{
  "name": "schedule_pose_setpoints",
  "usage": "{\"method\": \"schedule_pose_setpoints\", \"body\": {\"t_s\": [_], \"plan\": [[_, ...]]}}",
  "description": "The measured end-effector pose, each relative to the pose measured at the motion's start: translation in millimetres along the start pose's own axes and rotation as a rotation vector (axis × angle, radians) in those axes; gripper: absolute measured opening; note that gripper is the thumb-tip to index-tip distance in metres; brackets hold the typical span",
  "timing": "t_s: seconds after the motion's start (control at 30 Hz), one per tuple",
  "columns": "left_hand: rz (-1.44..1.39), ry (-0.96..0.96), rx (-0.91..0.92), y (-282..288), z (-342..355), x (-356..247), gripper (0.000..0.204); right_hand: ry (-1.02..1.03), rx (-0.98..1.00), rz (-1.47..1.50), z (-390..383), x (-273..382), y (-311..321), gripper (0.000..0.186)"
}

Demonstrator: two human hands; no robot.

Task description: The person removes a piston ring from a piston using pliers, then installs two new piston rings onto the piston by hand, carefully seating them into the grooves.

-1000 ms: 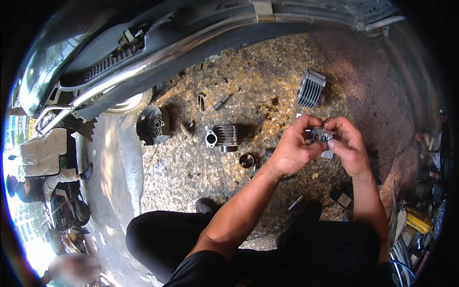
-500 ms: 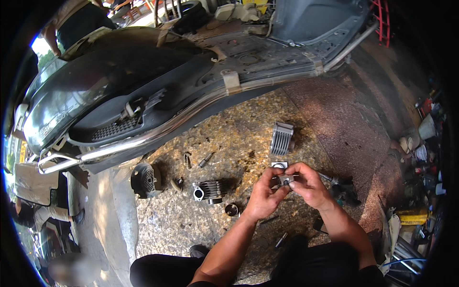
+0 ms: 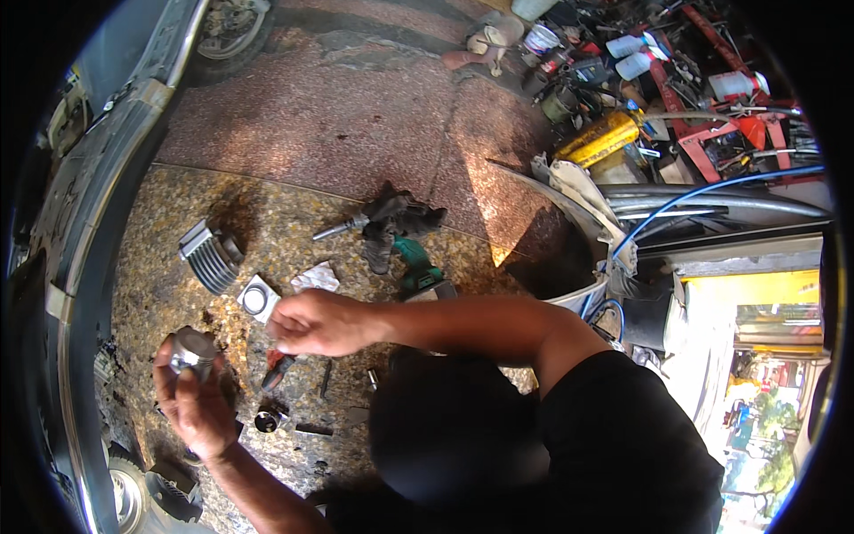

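Note:
My left hand (image 3: 191, 409) grips a shiny round metal piston (image 3: 194, 345), thumb and fingers around its side, raised over the speckled slab. My right hand (image 3: 325, 322) is beside a white square box (image 3: 258, 298) with a round dark ring on its face. Its fingers are drawn together and slightly blurred; anything in them is hidden. Below it lies a screwdriver (image 3: 277, 370) with a red and black handle. A finned cylinder block (image 3: 212, 256) stands farther left. Nearer to me sits another small round metal part (image 3: 267, 419) with a dark hollow.
Crumpled white paper (image 3: 318, 277), a dark glove (image 3: 391, 222) and a green power tool (image 3: 416, 267) lie beyond my right arm. A scooter's side (image 3: 107, 205) borders the left. Tools, bottles and a yellow cylinder (image 3: 600, 138) crowd the right, with a blue hose (image 3: 685, 203).
My view has swung to the right. My hands, earlier together on a small part, are now apart: the left holds the piston, the right is by the white box.

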State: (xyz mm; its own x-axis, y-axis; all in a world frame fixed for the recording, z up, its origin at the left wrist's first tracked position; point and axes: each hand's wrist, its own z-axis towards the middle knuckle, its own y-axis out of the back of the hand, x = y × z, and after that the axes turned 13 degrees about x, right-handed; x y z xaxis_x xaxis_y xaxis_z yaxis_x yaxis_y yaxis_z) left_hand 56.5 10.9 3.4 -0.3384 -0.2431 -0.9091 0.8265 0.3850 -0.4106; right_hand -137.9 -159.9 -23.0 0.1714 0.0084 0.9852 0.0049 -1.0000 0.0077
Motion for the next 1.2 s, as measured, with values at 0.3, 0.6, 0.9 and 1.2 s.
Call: {"method": "schedule_pose_setpoints", "body": {"t_s": [0.3,0.6,0.9,1.2], "plan": [[-0.262,0.089,0.067,14.9,18.1,-18.6,0.070,-0.556,-0.252,-0.195,-199.5,-110.3,-66.5,0.025],[-0.254,0.122,0.093,3.3,24.0,-12.1,0.076,-0.498,-0.820,-0.565,-227.1,-111.2,-4.9,0.010],[-0.168,0.184,0.073,-18.8,10.5,-3.1,0.080,-0.616,-0.731,-0.540,-149.6,-85.4,138.8,0.021],[-0.283,0.291,0.191,-19.6,31.4,26.5,0.076,-0.327,-0.660,-0.200,-192.6,9.9,159.8,0.035]]}}
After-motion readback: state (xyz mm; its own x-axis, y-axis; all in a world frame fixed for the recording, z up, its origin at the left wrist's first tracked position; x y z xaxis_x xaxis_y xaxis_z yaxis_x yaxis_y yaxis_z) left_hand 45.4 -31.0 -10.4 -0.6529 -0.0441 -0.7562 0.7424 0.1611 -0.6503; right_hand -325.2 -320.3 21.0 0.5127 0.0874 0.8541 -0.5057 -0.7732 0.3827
